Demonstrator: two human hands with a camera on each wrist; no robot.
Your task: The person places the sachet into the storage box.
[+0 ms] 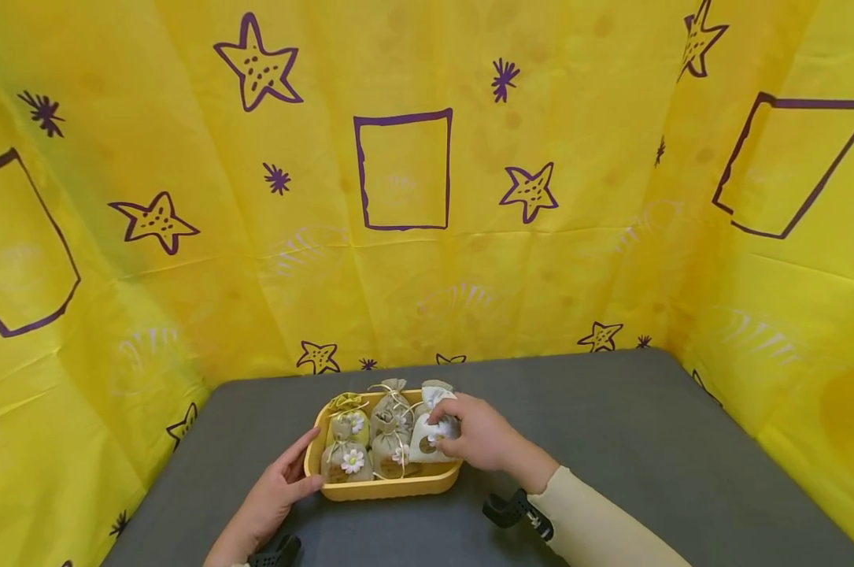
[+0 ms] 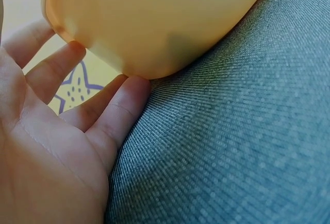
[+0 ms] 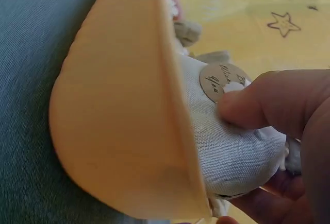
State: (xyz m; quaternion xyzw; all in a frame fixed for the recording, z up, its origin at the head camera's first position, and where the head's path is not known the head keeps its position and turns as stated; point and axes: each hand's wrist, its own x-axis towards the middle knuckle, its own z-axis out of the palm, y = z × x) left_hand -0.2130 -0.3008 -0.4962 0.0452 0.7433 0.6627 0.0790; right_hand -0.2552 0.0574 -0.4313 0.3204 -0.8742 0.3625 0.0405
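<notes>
Several small drawstring pouches with daisies stand in a yellow-orange plastic basket [image 1: 391,490] on the table. At its right end, my right hand [image 1: 486,433] grips a white pouch [image 1: 423,445] bearing a round brown tag [image 3: 214,82]. The right thumb lies across the pouch's face beside the tag, with fingers behind it; the pouch's lower part is over the rim. My left hand [image 1: 274,488] rests against the basket's left end, its extended fingertips touching the outer wall [image 2: 154,23]. Beside the white pouch are beige pouches [image 1: 391,455] and a yellow-green one [image 1: 346,403].
A dark grey cloth covers the table [image 1: 575,409]. Yellow curtains [image 1: 398,299] with purple stars and squares hang around the back and sides. A black strap mount [image 1: 508,510] sits at the right wrist, and another [image 1: 278,553] at the left.
</notes>
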